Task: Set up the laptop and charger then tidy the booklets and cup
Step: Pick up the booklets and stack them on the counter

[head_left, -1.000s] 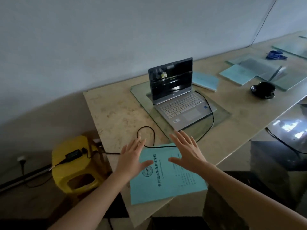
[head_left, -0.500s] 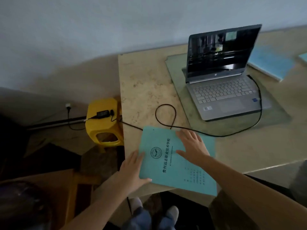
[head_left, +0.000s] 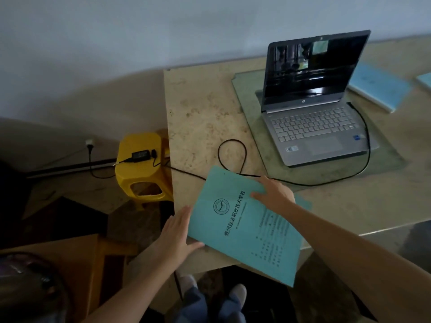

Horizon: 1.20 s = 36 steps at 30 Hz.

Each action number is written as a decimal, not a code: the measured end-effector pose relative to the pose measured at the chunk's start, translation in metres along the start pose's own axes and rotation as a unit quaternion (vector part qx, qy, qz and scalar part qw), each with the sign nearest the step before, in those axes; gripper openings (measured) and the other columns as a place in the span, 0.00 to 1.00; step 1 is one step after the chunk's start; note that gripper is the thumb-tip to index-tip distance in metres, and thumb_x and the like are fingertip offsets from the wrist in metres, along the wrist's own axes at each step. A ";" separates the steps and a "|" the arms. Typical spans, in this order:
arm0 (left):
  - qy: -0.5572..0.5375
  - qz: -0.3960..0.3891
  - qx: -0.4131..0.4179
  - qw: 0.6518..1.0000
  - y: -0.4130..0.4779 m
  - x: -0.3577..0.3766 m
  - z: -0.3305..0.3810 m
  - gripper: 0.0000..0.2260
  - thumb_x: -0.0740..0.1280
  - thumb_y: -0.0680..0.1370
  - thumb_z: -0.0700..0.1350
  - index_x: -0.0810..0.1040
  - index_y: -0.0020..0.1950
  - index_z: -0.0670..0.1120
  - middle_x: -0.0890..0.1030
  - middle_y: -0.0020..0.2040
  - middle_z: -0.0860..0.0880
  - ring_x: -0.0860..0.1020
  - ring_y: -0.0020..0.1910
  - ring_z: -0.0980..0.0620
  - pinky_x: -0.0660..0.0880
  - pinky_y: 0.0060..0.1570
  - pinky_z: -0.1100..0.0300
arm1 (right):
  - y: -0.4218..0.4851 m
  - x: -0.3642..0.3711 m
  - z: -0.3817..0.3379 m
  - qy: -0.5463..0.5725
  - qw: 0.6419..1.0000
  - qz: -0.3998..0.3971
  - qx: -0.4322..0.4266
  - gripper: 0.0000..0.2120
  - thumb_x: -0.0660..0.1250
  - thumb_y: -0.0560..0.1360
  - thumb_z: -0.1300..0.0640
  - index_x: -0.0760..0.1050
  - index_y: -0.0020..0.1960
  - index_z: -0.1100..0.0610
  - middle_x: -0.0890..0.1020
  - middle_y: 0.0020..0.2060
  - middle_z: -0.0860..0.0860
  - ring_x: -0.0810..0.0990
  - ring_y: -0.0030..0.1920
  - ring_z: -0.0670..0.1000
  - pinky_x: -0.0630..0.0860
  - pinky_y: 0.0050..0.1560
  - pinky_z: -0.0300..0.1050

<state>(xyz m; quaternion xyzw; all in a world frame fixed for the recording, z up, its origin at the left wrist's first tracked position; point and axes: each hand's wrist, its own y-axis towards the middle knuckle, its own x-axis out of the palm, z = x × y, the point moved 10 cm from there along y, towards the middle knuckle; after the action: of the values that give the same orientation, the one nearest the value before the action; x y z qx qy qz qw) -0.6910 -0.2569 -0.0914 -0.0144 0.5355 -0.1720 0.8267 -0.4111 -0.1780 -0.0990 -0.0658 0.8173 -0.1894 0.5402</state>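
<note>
A teal booklet (head_left: pixel 238 229) lies askew at the table's front left corner and overhangs the front edge. My left hand (head_left: pixel 175 231) holds its left edge, thumb at the lower corner. My right hand (head_left: pixel 275 194) grips its upper edge. The edge of a second teal sheet (head_left: pixel 303 202) shows beneath it. The open silver laptop (head_left: pixel 312 127) stands on a glass mat (head_left: pixel 247 89). Its black charger cable (head_left: pixel 233 145) loops over the table to the power brick (head_left: pixel 140 155). Another teal booklet (head_left: pixel 377 87) lies behind the laptop at right. No cup is in view.
The power brick rests on a yellow stool (head_left: pixel 140 180) left of the beige table (head_left: pixel 198 113), with a wall plug (head_left: pixel 89 143) beyond. A wooden piece of furniture (head_left: pixel 58 252) stands at lower left. My feet (head_left: pixel 210 294) are below the table's front edge.
My view has swung left and down. Both hands went from hovering above the booklet to holding its edges. The booklet has turned and slid toward the front edge.
</note>
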 end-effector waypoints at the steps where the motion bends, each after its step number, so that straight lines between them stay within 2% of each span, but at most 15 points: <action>1: -0.030 0.016 -0.023 0.999 0.002 -0.005 -0.004 0.46 0.72 0.69 0.58 0.50 0.77 0.45 0.57 0.77 0.47 0.57 0.76 0.50 0.60 0.73 0.54 | -0.003 -0.001 0.007 0.030 0.999 0.007 0.030 0.21 0.66 0.71 0.39 0.70 0.62 0.44 0.80 0.45 0.47 0.80 0.42 0.50 0.71 0.37 0.42; 4: -0.136 0.058 -0.115 0.982 0.010 -0.015 -0.015 0.43 0.72 0.71 0.53 0.51 0.77 0.44 0.61 0.76 0.46 0.61 0.74 0.49 0.68 0.68 0.52 | -0.007 0.000 0.018 0.135 0.988 0.007 0.079 0.16 0.66 0.72 0.42 0.73 0.58 0.44 0.80 0.42 0.45 0.80 0.39 0.49 0.75 0.37 0.43; 8: -0.248 0.140 -0.193 0.939 0.021 -0.025 -0.018 0.38 0.72 0.72 0.46 0.53 0.76 0.45 0.69 0.71 0.45 0.71 0.67 0.46 0.73 0.59 0.54 | -0.013 0.011 0.015 0.276 0.957 -0.013 0.089 0.13 0.67 0.74 0.48 0.76 0.57 0.48 0.84 0.48 0.49 0.83 0.47 0.53 0.79 0.52 0.54; 10: -0.394 0.171 -0.258 0.865 0.022 -0.022 -0.035 0.38 0.72 0.73 0.42 0.52 0.76 0.46 0.66 0.73 0.43 0.70 0.68 0.45 0.71 0.59 0.55 | -0.018 0.013 0.015 0.368 0.925 -0.016 0.091 0.09 0.68 0.74 0.52 0.78 0.54 0.50 0.84 0.49 0.53 0.83 0.45 0.54 0.80 0.50 0.53; 13: -0.575 0.149 -0.333 0.733 0.025 -0.006 -0.053 0.36 0.70 0.74 0.38 0.54 0.76 0.45 0.64 0.74 0.42 0.71 0.65 0.48 0.73 0.57 0.54 | -0.028 0.008 0.014 0.445 0.892 -0.017 0.078 0.04 0.69 0.75 0.56 0.78 0.50 0.52 0.85 0.45 0.52 0.83 0.39 0.49 0.80 0.39 0.44; 17: -0.643 0.131 -0.378 0.653 0.026 0.001 -0.055 0.33 0.70 0.73 0.37 0.59 0.75 0.47 0.70 0.67 0.44 0.73 0.63 0.46 0.73 0.51 0.55 | -0.037 0.003 0.010 0.485 0.872 -0.029 0.058 0.03 0.69 0.75 0.56 0.77 0.47 0.49 0.85 0.43 0.50 0.84 0.38 0.48 0.78 0.34 0.39; 19: -0.692 0.106 -0.378 0.606 0.029 0.006 -0.045 0.19 0.69 0.75 0.38 0.72 0.65 0.45 0.76 0.56 0.46 0.79 0.52 0.49 0.77 0.44 0.57 | -0.040 0.000 0.014 0.507 0.859 -0.031 0.062 0.02 0.69 0.75 0.56 0.78 0.47 0.52 0.85 0.43 0.52 0.83 0.39 0.50 0.79 0.37 0.41; 21: -0.717 0.083 -0.374 0.583 0.029 0.009 -0.035 0.05 0.66 0.76 0.39 0.77 0.50 0.46 0.77 0.48 0.47 0.79 0.43 0.51 0.76 0.39 0.59 | -0.041 -0.003 0.017 0.547 0.834 -0.025 0.072 0.04 0.69 0.75 0.55 0.77 0.46 0.55 0.84 0.44 0.53 0.83 0.41 0.52 0.79 0.40 0.44; 23: -0.721 0.078 -0.374 0.578 0.027 0.011 -0.031 0.05 0.67 0.76 0.39 0.75 0.50 0.45 0.76 0.47 0.47 0.76 0.44 0.50 0.74 0.41 0.58 | -0.041 -0.007 0.017 0.609 0.789 -0.011 0.082 0.04 0.68 0.76 0.56 0.76 0.47 0.56 0.84 0.45 0.54 0.83 0.42 0.52 0.80 0.41 0.46; 26: -0.682 0.051 -0.362 0.634 0.031 0.009 -0.021 0.14 0.70 0.74 0.42 0.72 0.57 0.44 0.76 0.49 0.46 0.75 0.50 0.47 0.74 0.51 0.53 | -0.040 -0.013 0.006 0.679 0.729 -0.012 0.085 0.07 0.65 0.77 0.57 0.76 0.54 0.57 0.83 0.50 0.55 0.82 0.48 0.56 0.80 0.49 0.53; 28: -0.652 0.041 -0.359 0.666 0.034 0.008 -0.010 0.13 0.69 0.75 0.43 0.70 0.56 0.44 0.75 0.47 0.46 0.75 0.50 0.46 0.73 0.51 0.51 | -0.040 -0.016 -0.003 0.700 0.709 -0.016 0.083 0.08 0.64 0.78 0.57 0.75 0.55 0.58 0.82 0.52 0.56 0.81 0.50 0.58 0.78 0.53 0.58; 30: -0.588 0.002 -0.317 0.744 0.044 0.004 0.012 0.07 0.67 0.76 0.46 0.74 0.48 0.43 0.77 0.45 0.47 0.76 0.46 0.47 0.71 0.47 0.53 | -0.041 -0.020 -0.008 0.721 0.688 -0.012 0.082 0.10 0.63 0.78 0.58 0.74 0.57 0.60 0.81 0.54 0.58 0.81 0.50 0.58 0.78 0.52 0.58; 32: -0.534 -0.043 -0.247 0.808 0.055 0.004 0.041 0.10 0.65 0.77 0.49 0.77 0.51 0.43 0.80 0.49 0.47 0.78 0.49 0.47 0.73 0.49 0.52 | -0.043 -0.026 -0.010 0.732 0.676 -0.020 0.077 0.13 0.62 0.79 0.58 0.72 0.62 0.63 0.80 0.56 0.60 0.80 0.52 0.60 0.77 0.53 0.59; 34: -0.524 -0.061 -0.212 0.823 0.065 0.005 0.060 0.17 0.65 0.77 0.49 0.74 0.61 0.41 0.81 0.57 0.43 0.79 0.56 0.42 0.75 0.58 0.45 | -0.044 -0.033 -0.011 0.734 0.675 -0.041 0.055 0.15 0.60 0.80 0.58 0.71 0.64 0.63 0.80 0.58 0.60 0.80 0.54 0.60 0.77 0.55 0.59; 36: -0.536 -0.053 -0.228 0.811 0.071 0.003 0.065 0.20 0.67 0.77 0.47 0.72 0.65 0.39 0.79 0.60 0.39 0.78 0.57 0.39 0.73 0.61 0.41 | -0.046 -0.043 -0.010 0.734 0.676 -0.063 0.028 0.14 0.59 0.80 0.58 0.72 0.64 0.61 0.80 0.58 0.59 0.80 0.55 0.59 0.77 0.56 0.58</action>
<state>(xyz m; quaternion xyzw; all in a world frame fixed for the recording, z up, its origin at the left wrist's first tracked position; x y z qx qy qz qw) -0.6125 -0.2021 -0.0812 -0.3205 0.0301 -0.0539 0.9452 -0.4070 -0.2042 -0.0412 0.0578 0.9395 -0.2330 -0.2444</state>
